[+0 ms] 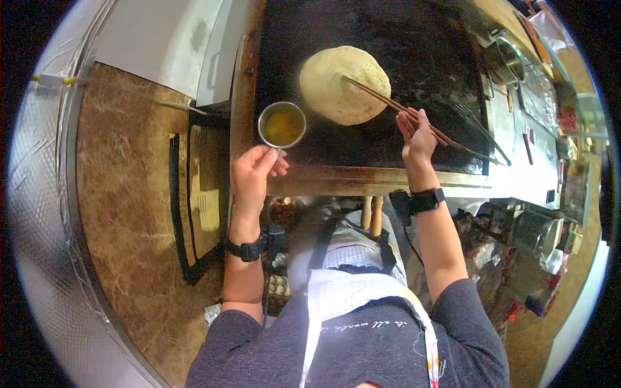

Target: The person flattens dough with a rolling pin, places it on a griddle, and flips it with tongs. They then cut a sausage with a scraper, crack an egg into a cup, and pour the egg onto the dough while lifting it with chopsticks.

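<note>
My left hand grips a small round metal cup by its near side, with yellowish liquid inside. The cup is over the left part of a dark flat griddle. A round pale flatbread lies on the griddle, right of the cup and apart from it. With my right hand I hold long wooden chopsticks, whose tips touch the middle of the flatbread.
Tongs lie at the griddle's right edge. On the counter to the right stands a metal bowl among other utensils. A wooden edge runs along the griddle's near side. White cabinet panels stand at the left.
</note>
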### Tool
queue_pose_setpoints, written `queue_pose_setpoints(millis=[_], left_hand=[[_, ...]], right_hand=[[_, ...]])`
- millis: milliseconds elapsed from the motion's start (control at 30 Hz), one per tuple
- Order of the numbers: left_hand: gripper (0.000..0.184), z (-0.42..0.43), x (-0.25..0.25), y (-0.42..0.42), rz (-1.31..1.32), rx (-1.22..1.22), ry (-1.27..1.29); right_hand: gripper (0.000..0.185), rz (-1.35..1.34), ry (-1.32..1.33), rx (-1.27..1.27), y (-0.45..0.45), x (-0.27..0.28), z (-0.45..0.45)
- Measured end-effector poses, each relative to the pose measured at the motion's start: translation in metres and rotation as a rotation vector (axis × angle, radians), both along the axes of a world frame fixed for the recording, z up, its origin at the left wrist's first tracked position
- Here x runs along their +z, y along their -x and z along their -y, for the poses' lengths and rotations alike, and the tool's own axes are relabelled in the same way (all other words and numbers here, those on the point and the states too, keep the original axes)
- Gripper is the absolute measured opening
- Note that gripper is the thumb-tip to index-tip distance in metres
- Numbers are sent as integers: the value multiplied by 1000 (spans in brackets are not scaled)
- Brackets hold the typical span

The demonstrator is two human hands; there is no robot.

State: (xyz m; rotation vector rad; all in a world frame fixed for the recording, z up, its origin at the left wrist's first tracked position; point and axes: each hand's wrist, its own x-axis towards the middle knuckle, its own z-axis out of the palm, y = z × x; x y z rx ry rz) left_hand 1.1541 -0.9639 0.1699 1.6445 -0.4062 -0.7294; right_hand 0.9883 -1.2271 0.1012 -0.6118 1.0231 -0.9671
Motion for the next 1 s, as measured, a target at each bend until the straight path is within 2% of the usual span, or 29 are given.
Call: queue_pose_setpoints(millis=[100,267,333,433,633,700,767,867,900,967,1000], left_hand=[[18,2,3,0,-14,-7,-7],[19,4,3,-1,-8,-19,-5],[19,9,6,-1,-2,-29,-11],[20,15,8,-7,5,-54,-23],[21,57,16,-23,83,-161,-77],[22,76,15,-30,247,-213,-176],[21,92,7,-38,302,-216,-191],[20,116,-7,-46,635,-240,-288],[20,123,-9,-47,637,-243,-292],[19,135,-12,-47,949,-241,-384],[20,141,-13,-47,935,-223,-401]], right_hand=[[29,-16,-14,95,-8,2,-7],[29,-12,42,-52,-2,-6,-5],[28,-2,117,65,0,-6,-10],[26,34,115,65,-2,0,-13],[25,89,-19,99,-7,-1,-9],[24,117,-10,103,-6,2,-11],[24,145,-1,106,-5,1,-12],[24,155,49,140,-2,1,-13],[24,150,47,137,-3,1,-14],[24,148,41,133,-4,2,-15],[24,153,41,136,-5,2,-15]])
